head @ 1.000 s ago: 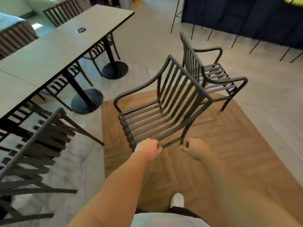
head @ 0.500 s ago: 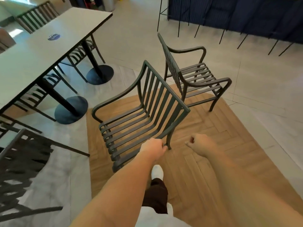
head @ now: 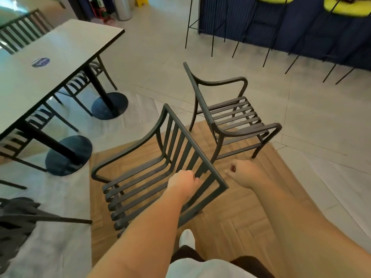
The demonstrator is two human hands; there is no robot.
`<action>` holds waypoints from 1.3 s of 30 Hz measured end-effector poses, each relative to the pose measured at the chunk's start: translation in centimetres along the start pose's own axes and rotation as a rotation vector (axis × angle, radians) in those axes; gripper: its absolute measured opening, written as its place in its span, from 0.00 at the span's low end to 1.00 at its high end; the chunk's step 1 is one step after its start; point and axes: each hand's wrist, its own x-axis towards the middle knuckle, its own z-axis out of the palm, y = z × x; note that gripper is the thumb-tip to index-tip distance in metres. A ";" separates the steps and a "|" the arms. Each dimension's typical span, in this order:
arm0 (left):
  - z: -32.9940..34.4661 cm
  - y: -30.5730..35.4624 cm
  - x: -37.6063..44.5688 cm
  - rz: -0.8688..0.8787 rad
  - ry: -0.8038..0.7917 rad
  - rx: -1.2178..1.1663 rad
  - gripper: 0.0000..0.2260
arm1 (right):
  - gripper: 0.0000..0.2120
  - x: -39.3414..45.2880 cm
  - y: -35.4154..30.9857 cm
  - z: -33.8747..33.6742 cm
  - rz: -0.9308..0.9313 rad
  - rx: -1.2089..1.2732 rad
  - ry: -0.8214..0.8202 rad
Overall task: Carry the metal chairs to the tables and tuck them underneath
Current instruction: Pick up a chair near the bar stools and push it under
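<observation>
Left hand: the left hand has its fingers curled round a back slat of the near chair.
Right hand: the right hand is a closed fist just beside the backrest's right corner, holding nothing.
Near chair: on the wood floor panel, backrest toward the person, seat front pointing left toward the table.
Room: pale floor lies open between chair and table bases.
Second chair: the second chair stands just behind, facing right.

Yellow stools, wooden floor inlay
</observation>
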 end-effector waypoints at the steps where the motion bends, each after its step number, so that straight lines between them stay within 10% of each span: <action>1: -0.5 0.1 0.9 -0.014 0.003 0.000 0.15 | 0.12 1.1 -0.2 -0.8 -0.008 -0.012 -0.010; 23: 0.2 14.0 10.1 -0.898 0.285 -0.372 0.15 | 0.12 23.4 2.3 -13.9 -0.533 -0.386 -0.231; 39: 1.2 9.8 6.8 -0.882 0.415 -0.579 0.15 | 0.09 21.5 -7.0 -11.5 -0.872 -0.429 -0.163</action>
